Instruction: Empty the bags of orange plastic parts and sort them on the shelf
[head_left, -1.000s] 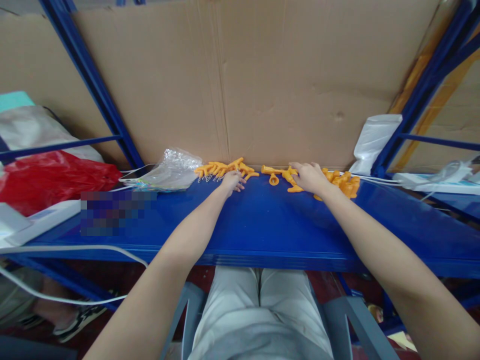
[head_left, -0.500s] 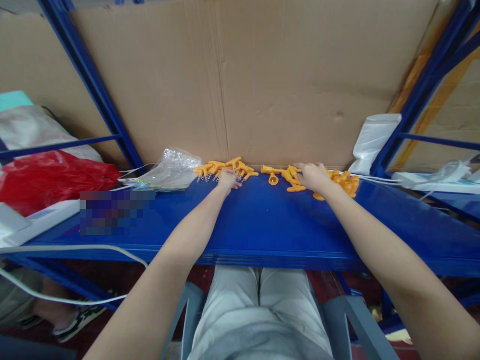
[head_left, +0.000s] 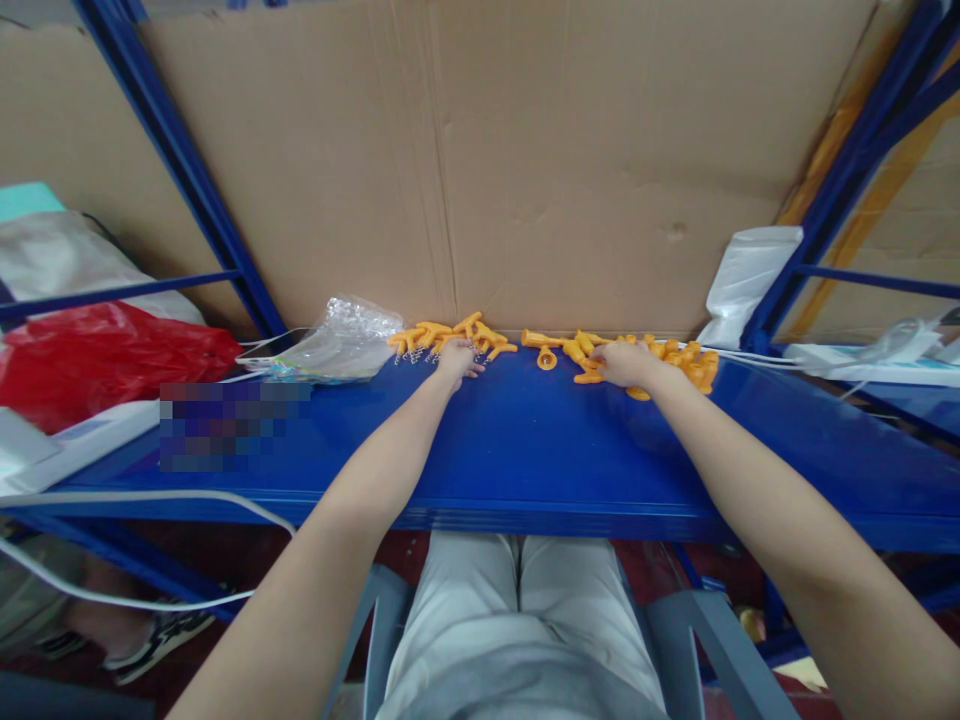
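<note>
Small orange plastic pieces lie along the back of a blue shelf, against a cardboard wall. My left hand rests at the left cluster of orange pieces with small metal chains; its fingers are curled on them, and what they hold is too small to make out. My right hand sits at the larger right pile of orange pieces, fingers bent over a piece at its left edge. A single orange cone-shaped piece lies between the two hands.
A clear plastic bag lies left of the orange pieces, a red bag farther left. A white bag leans at the right post. White cables and boxes lie at both shelf ends. Another person's shoe shows below left.
My right hand has pulled back slightly toward me and curled at the left edge of the right pile. My left hand has stayed almost still at the chained pieces.
</note>
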